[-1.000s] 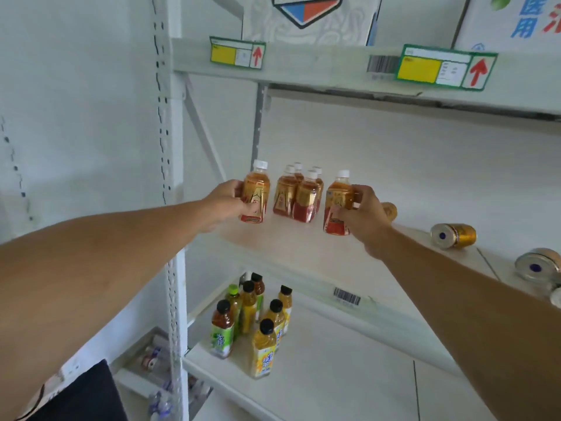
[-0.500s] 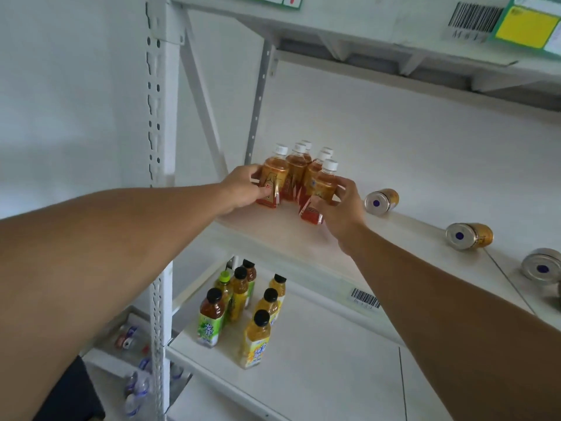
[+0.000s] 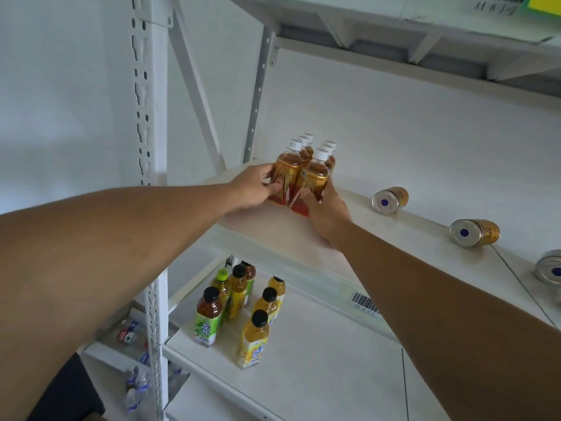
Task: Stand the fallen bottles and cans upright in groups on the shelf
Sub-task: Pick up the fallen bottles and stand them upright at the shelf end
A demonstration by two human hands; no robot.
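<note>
Several amber tea bottles with white caps stand upright in a tight cluster at the left end of the middle shelf. My left hand grips the front left bottle low on its red label. My right hand holds the front right bottle at its base, pressing it against the cluster. Three gold cans lie on their sides to the right: one near the wall, one further right, one at the frame's edge.
The lower shelf carries several upright black-capped bottles with yellow and green labels. A white perforated upright post stands at the left. The shelf above overhangs. Small bottles lie low at the bottom left.
Both hands have pushed the two outer bottles inward, so the spread bottles now form one tight cluster. The view has dipped lower and moved closer to the shelf.
</note>
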